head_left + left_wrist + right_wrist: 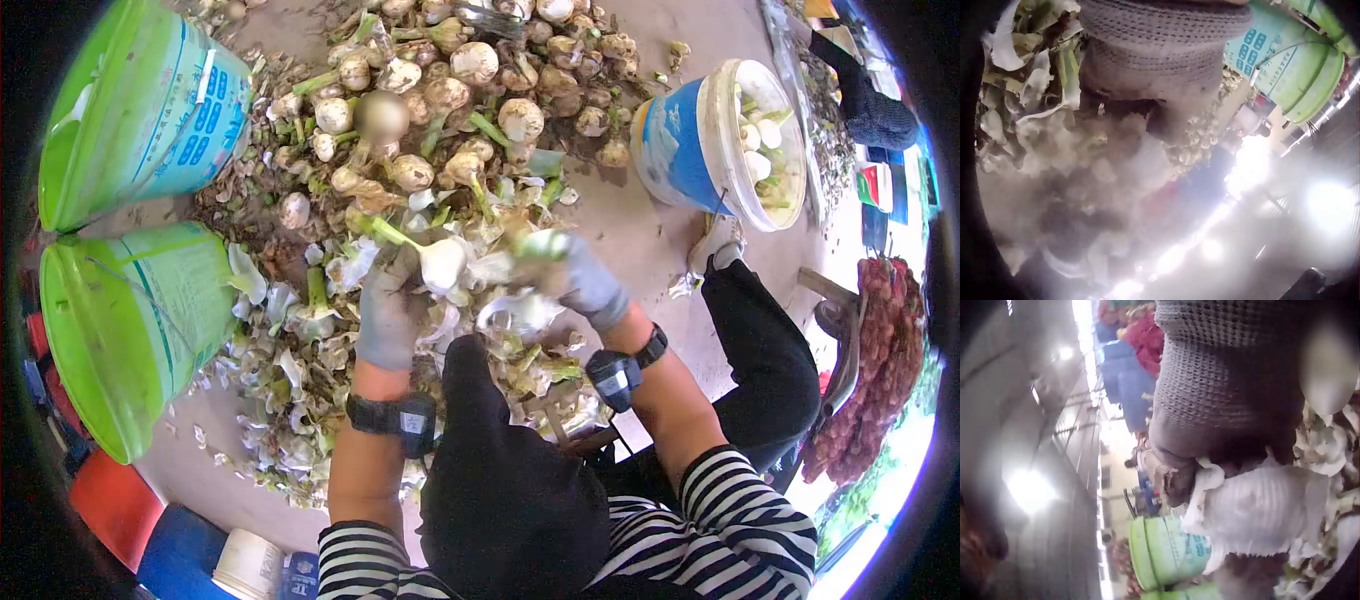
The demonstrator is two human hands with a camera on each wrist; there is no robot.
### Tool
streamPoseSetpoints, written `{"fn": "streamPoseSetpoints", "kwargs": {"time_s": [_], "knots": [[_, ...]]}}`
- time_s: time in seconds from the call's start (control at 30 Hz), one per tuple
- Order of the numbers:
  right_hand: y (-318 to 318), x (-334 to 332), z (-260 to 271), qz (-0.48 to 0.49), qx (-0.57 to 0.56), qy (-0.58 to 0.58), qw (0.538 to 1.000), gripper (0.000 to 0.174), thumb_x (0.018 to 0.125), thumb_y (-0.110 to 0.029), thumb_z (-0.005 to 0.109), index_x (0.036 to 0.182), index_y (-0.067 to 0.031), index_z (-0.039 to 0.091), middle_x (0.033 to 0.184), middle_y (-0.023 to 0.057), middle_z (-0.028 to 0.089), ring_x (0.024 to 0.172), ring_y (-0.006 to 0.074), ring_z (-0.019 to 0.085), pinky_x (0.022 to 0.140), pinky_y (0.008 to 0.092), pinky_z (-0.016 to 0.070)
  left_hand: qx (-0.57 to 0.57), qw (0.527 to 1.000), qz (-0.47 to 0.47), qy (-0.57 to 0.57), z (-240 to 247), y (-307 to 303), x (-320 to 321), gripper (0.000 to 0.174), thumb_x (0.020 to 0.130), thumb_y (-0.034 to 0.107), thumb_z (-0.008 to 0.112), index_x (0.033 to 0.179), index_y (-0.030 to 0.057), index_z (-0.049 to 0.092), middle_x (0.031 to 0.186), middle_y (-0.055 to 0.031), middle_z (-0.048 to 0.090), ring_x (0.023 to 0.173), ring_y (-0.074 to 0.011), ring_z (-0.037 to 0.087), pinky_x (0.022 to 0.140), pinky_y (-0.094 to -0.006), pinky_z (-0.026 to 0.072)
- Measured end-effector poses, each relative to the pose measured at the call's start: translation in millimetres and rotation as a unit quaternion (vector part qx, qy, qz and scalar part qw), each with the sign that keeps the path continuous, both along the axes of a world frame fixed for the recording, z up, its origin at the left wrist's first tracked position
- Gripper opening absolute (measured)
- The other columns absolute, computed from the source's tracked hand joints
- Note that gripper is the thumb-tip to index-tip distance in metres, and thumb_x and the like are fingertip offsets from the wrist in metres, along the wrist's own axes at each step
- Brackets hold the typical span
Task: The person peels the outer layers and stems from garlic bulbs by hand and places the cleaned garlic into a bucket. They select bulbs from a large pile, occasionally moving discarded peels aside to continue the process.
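My left hand [388,310], in a grey knit glove, holds a garlic bulb [442,262], white and smooth, its green stem pointing up and left. The gloved right hand [590,280] is just to the right, blurred in the head view, with pale and green garlic skin [1260,509] pinched at its fingers. Loose peelings [520,315] lie right below both hands. In the left wrist view the glove [1154,62] hides the bulb.
Beyond the hands lies a heap of unpeeled garlic bulbs [445,95]. Two green-rimmed buckets [205,110] stand at left. A white-and-blue bucket [680,140] at right contains peeled garlic [757,165]. A red mesh sack [870,370] sits at far right. My black-clad knee [475,390] is close below.
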State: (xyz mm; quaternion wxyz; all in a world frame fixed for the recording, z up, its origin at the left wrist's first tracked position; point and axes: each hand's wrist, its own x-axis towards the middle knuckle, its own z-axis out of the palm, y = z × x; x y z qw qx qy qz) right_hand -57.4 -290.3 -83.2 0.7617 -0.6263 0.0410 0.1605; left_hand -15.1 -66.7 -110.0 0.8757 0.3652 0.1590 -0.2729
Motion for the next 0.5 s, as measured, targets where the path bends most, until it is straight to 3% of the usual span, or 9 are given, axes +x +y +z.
{"fn": "streamPoseSetpoints", "kwargs": {"time_s": [0.1, 0.17, 0.23, 0.27, 0.3, 0.37, 0.4, 0.43, 0.5], "knots": [[-18, -2, 18, -0.126, 0.209, 0.114, 0.963, 0.037, 0.08, -0.015, 0.062, 0.112, 0.0023, 0.056, 0.108, 0.0119, 0.061, 0.093, 0.021, 0.06, 0.083, 0.0302, 0.0476, -0.016, 0.996, 0.058, 0.067, -1, 12, 4, 0.026, 0.091, 0.022, 0.05, 0.105, 0.0011, 0.055, 0.105, -0.0108, 0.06, 0.097, -0.0228, 0.058, 0.084, -0.0391, 0.0498], [-31, -10, -20, -0.124, 0.164, 0.103, 0.973, 0.03, 0.086, -0.02, 0.057, 0.109, 0.0, 0.055, 0.109, 0.0148, 0.059, 0.086, 0.019, 0.06, 0.079, 0.0293, 0.0487, -0.027, 0.993, 0.091, 0.075, -14, 16, 3, 0.024, 0.091, 0.02, 0.05, 0.106, 0.0013, 0.055, 0.105, -0.011, 0.06, 0.096, -0.0231, 0.059, 0.083, -0.0383, 0.0499], [-14, 2, -19, 0.093, -0.108, -0.039, 0.989, 0.03, 0.087, -0.019, 0.056, 0.108, 0.0014, 0.056, 0.105, 0.0119, 0.061, 0.084, 0.0154, 0.058, 0.078, 0.0276, 0.0474, -0.006, 0.997, 0.059, 0.047, -9, 9, 0, 0.027, 0.091, 0.022, 0.05, 0.108, 0.0007, 0.055, 0.106, -0.0104, 0.06, 0.097, -0.0226, 0.058, 0.084, -0.0378, 0.0491], [-7, 7, -10, 0.126, -0.085, -0.009, 0.988, 0.03, 0.085, -0.02, 0.059, 0.105, 0.0019, 0.058, 0.098, 0.0084, 0.063, 0.083, 0.0127, 0.057, 0.073, 0.0266, 0.0467, 0.015, 0.999, 0.031, 0.015, -6, 4, -1, 0.03, 0.091, 0.023, 0.049, 0.11, 0.0001, 0.055, 0.107, -0.0098, 0.06, 0.098, -0.0221, 0.058, 0.085, -0.0373, 0.0483], [1, 10, -11, 0.126, -0.086, -0.009, 0.988, 0.03, 0.085, -0.02, 0.059, 0.105, 0.0019, 0.058, 0.098, 0.0084, 0.063, 0.083, 0.0127, 0.057, 0.073, 0.0266, 0.0467, 0.013, 0.999, 0.032, 0.015, -4, 1, 0, 0.03, 0.091, 0.023, 0.049, 0.11, 0.0001, 0.055, 0.107, -0.0098, 0.06, 0.098, -0.0221, 0.058, 0.085, -0.0373, 0.0483], [19, 14, -14, 0.054, -0.184, -0.01, 0.981, 0.029, 0.084, -0.029, 0.06, 0.091, -0.0008, 0.063, 0.078, 0.0118, 0.064, 0.068, 0.0135, 0.056, 0.064, 0.0311, 0.0463, 0.098, 0.993, -0.017, -0.064, 3, -3, 0, 0.03, 0.089, 0.019, 0.052, 0.11, -0.0026, 0.053, 0.106, -0.0105, 0.06, 0.093, -0.0202, 0.059, 0.083, -0.0347, 0.0483], [26, 19, -7, 0.072, -0.149, -0.027, 0.986, 0.028, 0.083, -0.03, 0.061, 0.089, -0.0029, 0.064, 0.068, 0.0142, 0.061, 0.061, 0.0158, 0.056, 0.06, 0.0331, 0.0459, 0.15, 0.983, -0.015, -0.103, 10, -11, 0, 0.03, 0.086, 0.015, 0.053, 0.109, -0.005, 0.052, 0.105, -0.0121, 0.059, 0.091, -0.0191, 0.059, 0.082, -0.0327, 0.048], [31, 22, -7, 0.072, -0.148, -0.026, 0.986, 0.028, 0.083, -0.03, 0.061, 0.089, -0.0029, 0.064, 0.068, 0.0142, 0.061, 0.061, 0.0158, 0.056, 0.06, 0.0331, 0.0459, 0.151, 0.983, -0.015, -0.102, 7, -9, -2, 0.03, 0.086, 0.015, 0.053, 0.109, -0.005, 0.052, 0.105, -0.0121, 0.059, 0.091, -0.0191, 0.059, 0.082, -0.0327, 0.048], [36, 21, -8, 0.117, -0.311, -0.045, 0.942, 0.027, 0.083, -0.03, 0.061, 0.093, -0.0056, 0.065, 0.069, 0.0146, 0.061, 0.058, 0.0182, 0.056, 0.059, 0.0332, 0.0463, 0.142, 0.986, -0.012, -0.083, 1, -8, -8, 0.031, 0.085, 0.018, 0.057, 0.105, -0.0059, 0.054, 0.1, -0.0123, 0.061, 0.086, -0.019, 0.059, 0.076, -0.0281, 0.0486]]}}
